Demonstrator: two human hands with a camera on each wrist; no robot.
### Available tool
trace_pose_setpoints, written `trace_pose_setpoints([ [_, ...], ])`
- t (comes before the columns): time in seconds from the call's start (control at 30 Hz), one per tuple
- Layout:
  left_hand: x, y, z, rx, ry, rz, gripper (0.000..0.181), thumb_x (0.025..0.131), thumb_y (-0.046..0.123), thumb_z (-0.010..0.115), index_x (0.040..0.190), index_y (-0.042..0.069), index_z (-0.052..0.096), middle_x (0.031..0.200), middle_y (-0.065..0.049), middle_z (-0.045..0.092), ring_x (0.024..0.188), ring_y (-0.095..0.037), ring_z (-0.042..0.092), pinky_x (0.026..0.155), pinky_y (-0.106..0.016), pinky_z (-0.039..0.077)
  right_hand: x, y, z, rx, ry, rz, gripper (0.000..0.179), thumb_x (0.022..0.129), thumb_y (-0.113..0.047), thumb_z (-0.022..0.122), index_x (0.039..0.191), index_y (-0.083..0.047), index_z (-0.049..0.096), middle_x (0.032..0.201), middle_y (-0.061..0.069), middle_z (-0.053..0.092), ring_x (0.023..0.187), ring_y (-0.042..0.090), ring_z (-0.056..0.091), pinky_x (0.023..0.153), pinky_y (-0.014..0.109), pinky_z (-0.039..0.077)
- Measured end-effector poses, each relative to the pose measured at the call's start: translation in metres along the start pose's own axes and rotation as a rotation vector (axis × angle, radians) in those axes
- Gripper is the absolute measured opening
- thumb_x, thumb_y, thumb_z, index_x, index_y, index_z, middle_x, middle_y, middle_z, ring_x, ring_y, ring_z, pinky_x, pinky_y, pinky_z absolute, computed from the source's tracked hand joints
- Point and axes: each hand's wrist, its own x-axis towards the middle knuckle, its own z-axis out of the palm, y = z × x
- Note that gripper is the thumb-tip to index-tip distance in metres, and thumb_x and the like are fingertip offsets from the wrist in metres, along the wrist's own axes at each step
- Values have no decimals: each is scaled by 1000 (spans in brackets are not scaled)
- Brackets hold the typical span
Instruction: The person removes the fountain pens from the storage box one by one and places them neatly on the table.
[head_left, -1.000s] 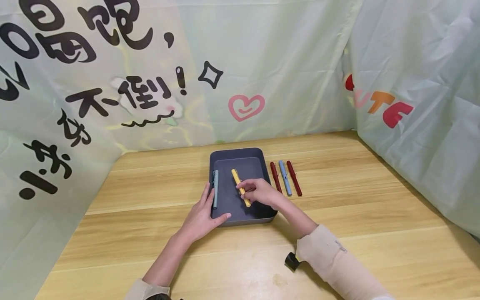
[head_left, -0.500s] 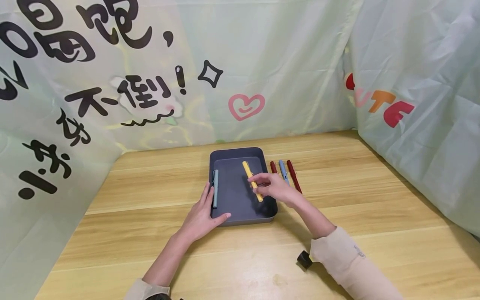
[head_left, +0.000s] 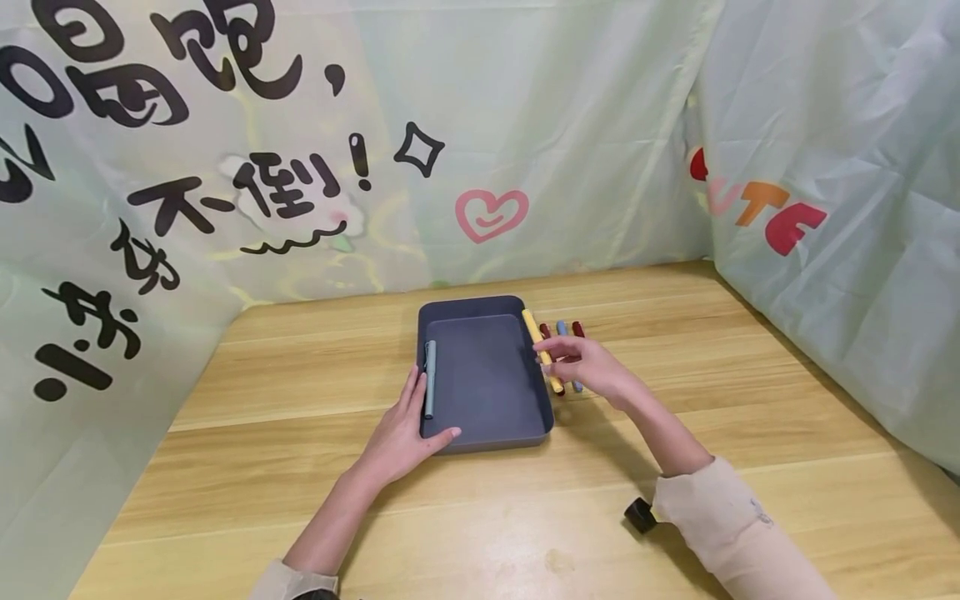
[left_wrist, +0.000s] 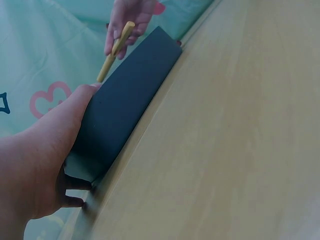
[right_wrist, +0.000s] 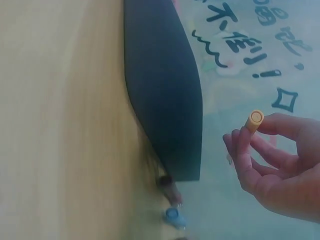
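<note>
My right hand (head_left: 591, 367) pinches a yellow pen (head_left: 530, 324) between thumb and fingers, above the right rim of a dark grey tray (head_left: 483, 375). The yellow pen (right_wrist: 255, 119) points end-on at the camera in the right wrist view. My left hand (head_left: 396, 435) rests against the tray's near left corner, fingers along the left wall and thumb over the near rim. Inside the tray, by its left wall, lies a grey-green pen (head_left: 431, 379). Two dark red pens and a blue pen (head_left: 562, 328) lie right of the tray, partly hidden by the right hand.
The wooden table (head_left: 480, 517) spreads around the tray. Behind it and along both sides hang pale green printed curtains (head_left: 585, 150). A black camera piece (head_left: 640, 516) sits at the right sleeve.
My right hand has carried the yellow pen rightward, from over the middle of the tray to its right rim and the pens beside it. My left hand has stayed in place.
</note>
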Motion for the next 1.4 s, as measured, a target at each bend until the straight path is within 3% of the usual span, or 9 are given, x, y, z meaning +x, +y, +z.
trace_pose_setpoints([
  [0.17,0,0,0,1,2,0,98,80,59,59,148,8,11,153,-5,1,125,-41,33,95,-53,32,-4,5,-12,18,24,8,41,90,-6,56,129,5,47,119,26,51,99,34,54,81,44,44],
  [0.4,1,-1,0,-2,7,6,98,79,59,59,148,8,12,153,-6,2,124,-41,34,95,-54,32,-7,12,-26,-3,69,14,41,90,-5,55,129,5,47,114,27,52,87,24,55,79,44,45],
  [0.57,1,-1,-1,-5,8,12,98,79,61,58,148,9,12,153,-6,2,124,-42,34,94,-54,33,-8,17,-35,-5,87,22,41,90,-3,54,130,6,46,116,29,50,94,27,54,78,34,46],
  [0.93,0,-1,0,-8,2,8,98,79,62,57,148,9,11,153,-4,-1,124,-42,34,94,-55,32,-10,32,-54,-3,113,76,44,91,-4,52,131,8,41,125,29,46,101,30,52,82,39,45],
  [1.13,0,-1,0,-9,6,11,98,79,62,57,148,9,12,153,-5,0,124,-42,34,94,-55,32,-8,39,-61,5,110,102,45,91,-4,52,132,9,39,120,30,48,87,21,54,82,42,44],
  [1.4,1,-1,1,-10,0,9,97,80,58,60,148,9,12,153,-6,0,123,-43,34,93,-56,32,-6,54,-67,14,131,104,44,89,0,52,129,13,41,115,31,51,73,10,52,71,30,47],
])
